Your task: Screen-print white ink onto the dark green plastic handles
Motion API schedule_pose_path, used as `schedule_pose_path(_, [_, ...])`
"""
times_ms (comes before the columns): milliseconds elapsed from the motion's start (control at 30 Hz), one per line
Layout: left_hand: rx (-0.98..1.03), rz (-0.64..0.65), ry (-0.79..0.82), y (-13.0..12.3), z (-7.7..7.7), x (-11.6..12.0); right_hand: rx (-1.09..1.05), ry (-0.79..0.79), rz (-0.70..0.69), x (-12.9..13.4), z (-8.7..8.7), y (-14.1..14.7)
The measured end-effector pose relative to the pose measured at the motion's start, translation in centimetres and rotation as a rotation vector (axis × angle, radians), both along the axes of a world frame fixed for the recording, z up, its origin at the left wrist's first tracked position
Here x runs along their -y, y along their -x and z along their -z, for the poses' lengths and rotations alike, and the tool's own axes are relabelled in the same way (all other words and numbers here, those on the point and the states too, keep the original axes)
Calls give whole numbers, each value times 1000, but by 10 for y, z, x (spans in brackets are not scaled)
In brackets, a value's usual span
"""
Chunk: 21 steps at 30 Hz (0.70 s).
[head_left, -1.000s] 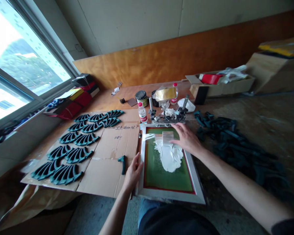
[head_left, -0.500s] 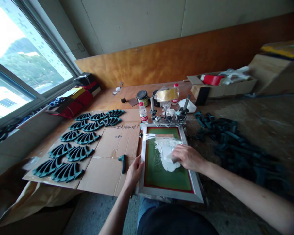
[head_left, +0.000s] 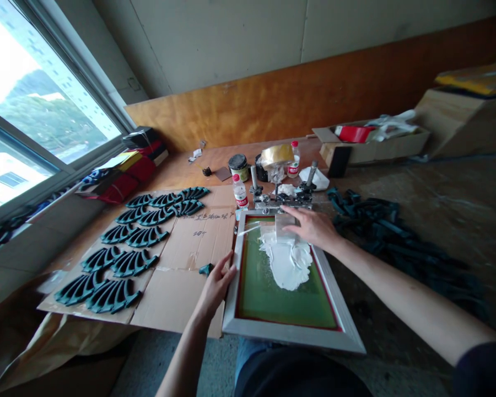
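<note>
A metal-edged frame (head_left: 352, 331) with a green mesh (head_left: 273, 306) is clamped at its far end to a metal fixture (head_left: 273, 204). White paste (head_left: 289, 267) lies thick on the mesh. Near the frame's far end my right hand (head_left: 312, 225) holds a flat, pale scraper (head_left: 285, 227) with its fingers. My left hand (head_left: 221, 278) has its fingers closed on the frame's left edge. Beside it, a dark green part (head_left: 206, 269) lies on cardboard (head_left: 173, 292), partly hidden by that hand. Rows of similar dark green parts (head_left: 134, 259) fan out at the left.
Two bottles with red caps (head_left: 240, 193) (head_left: 293, 160) and a lidded jar (head_left: 238, 165) stand behind the frame. Dark green parts (head_left: 380, 231) are heaped at the right. An open carton (head_left: 391, 148) sits at the back right, a window at the left.
My right hand has moved away from me to the frame's far end with the scraper. The frame's near end looks raised and closer, and my left hand has risen slightly with it.
</note>
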<state>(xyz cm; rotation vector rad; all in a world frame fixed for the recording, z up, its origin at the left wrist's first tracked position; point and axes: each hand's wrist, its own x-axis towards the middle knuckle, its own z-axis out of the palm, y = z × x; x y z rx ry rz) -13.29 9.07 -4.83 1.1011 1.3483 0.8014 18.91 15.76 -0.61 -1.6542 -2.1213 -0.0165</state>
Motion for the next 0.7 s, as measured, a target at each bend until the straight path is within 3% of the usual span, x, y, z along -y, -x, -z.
schedule_pose_path(100, [62, -47, -100, -6, -44, -15, -112, -89, 208, 3, -2, -37])
schedule_pose_path(167, [183, -112, -241, -16, -69, -32, -138, -65, 281, 18, 14, -55])
schedule_pose_path(267, [373, -140, -384, -35, -100, -61, -82, 48, 181, 48, 55, -51])
schedule_pose_path(367, [437, -150, -398, -51, -110, -75, 44, 154, 60, 71, 94, -22])
schedule_pose_path(433, [456, -245, -379, -61, -95, -63, 106, 240, 75, 81, 107, 0])
schedule_pose_path(500, [420, -209, -152, -74, -65, -33, 75, 311, 168, 91, 106, 20])
schedule_pose_path(567, [344, 57, 287, -90, -29, 7, -4, 284, 231, 103, 98, 44])
schedule_pose_path(633, [409, 118, 469, -103, 1, 43, -63, 165, 145, 116, 85, 66])
schedule_pose_path(700, [505, 22, 494, -105, 20, 59, -85, 72, -95, 124, 72, 75])
